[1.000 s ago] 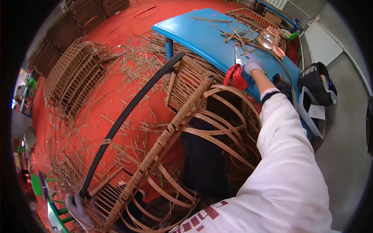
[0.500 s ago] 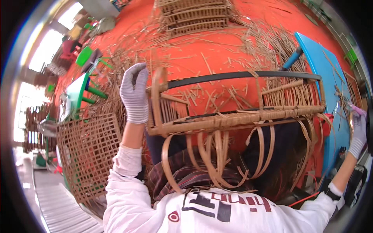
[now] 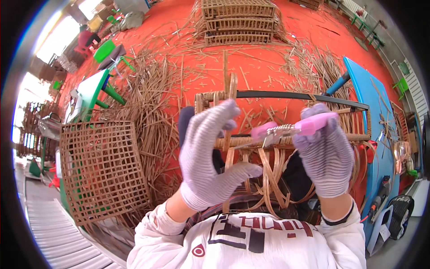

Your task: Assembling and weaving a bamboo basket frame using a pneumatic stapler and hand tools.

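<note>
A wicker-wrapped frame (image 3: 358, 138) with a black bar (image 3: 277, 95) along its far side lies across my lap. Long flat cane strips (image 3: 268, 175) dangle in loops from its near rail. In my gloved right hand (image 3: 326, 166) are pink-handled spring shears (image 3: 316, 124), their metal blades pointing left over the near rail. My gloved left hand (image 3: 201, 161) is at the frame's left end, fingers curved and thumb apart, close to an upright cane strip (image 3: 227, 148). Whether its fingertips touch that strip is hidden.
An open-lattice woven panel (image 3: 105, 168) leans at the left, near a green table (image 3: 92, 94). Loose strips (image 3: 152, 85) cover the red floor. Stacked woven pieces (image 3: 239, 24) stand ahead. A blue table (image 3: 380, 96) with tools and scraps is on the right.
My right hand has come from the blue table at the far right to the frame, bringing the shears. My left hand has moved right and nearer to me.
</note>
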Demonstrator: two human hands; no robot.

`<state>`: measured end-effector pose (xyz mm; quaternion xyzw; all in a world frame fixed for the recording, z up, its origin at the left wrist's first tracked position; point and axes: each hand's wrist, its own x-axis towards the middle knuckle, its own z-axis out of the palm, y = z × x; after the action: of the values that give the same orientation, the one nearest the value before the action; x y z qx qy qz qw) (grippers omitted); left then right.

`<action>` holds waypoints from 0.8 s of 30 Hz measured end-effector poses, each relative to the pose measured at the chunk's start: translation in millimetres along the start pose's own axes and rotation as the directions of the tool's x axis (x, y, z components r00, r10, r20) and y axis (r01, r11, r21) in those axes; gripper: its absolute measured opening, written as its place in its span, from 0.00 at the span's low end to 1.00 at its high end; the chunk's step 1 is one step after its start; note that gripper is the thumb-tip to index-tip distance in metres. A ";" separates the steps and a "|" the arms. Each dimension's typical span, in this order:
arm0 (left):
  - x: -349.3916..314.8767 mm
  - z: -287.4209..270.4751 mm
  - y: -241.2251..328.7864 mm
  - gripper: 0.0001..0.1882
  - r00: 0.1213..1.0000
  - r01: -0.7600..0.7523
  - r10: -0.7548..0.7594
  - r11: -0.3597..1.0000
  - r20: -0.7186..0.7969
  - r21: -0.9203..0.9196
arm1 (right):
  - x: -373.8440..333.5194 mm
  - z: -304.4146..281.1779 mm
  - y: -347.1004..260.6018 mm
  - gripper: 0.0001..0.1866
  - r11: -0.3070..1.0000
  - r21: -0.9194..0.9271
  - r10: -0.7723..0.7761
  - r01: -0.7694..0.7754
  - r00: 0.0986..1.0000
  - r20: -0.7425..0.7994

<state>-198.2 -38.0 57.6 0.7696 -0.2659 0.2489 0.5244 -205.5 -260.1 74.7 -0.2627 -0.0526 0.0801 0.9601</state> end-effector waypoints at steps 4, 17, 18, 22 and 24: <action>-11.3 11.3 -4.3 0.33 0.988 -0.065 0.079 0.992 0.136 -0.106 | 3.0 -8.5 27.7 0.14 0.964 0.145 0.198 -0.223 0.965 0.171; 1.1 38.6 28.4 0.29 0.788 0.606 -0.420 0.658 0.450 -0.447 | 2.2 -7.2 11.3 0.49 -0.443 -0.767 0.018 0.463 0.861 0.509; -0.1 38.4 25.5 0.29 0.789 0.606 -0.426 0.658 0.442 -0.447 | -1.2 -3.2 8.6 0.46 -0.388 -0.825 0.036 0.412 0.901 0.433; 20.7 13.8 16.8 0.21 0.919 0.335 -0.271 0.920 0.288 -0.203 | -1.4 -50.5 -3.3 0.41 0.115 -0.966 -0.112 0.230 0.970 0.217; 38.1 1.9 -0.7 0.16 0.946 0.314 -0.323 0.937 -0.035 -0.154 | 2.6 -53.3 -24.3 0.40 0.123 -0.984 -0.183 0.125 0.978 0.101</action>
<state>-169.5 -45.2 81.7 0.7542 -0.1393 0.1634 0.6205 -192.2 -306.7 41.7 -0.8211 -0.0976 -0.0789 0.5567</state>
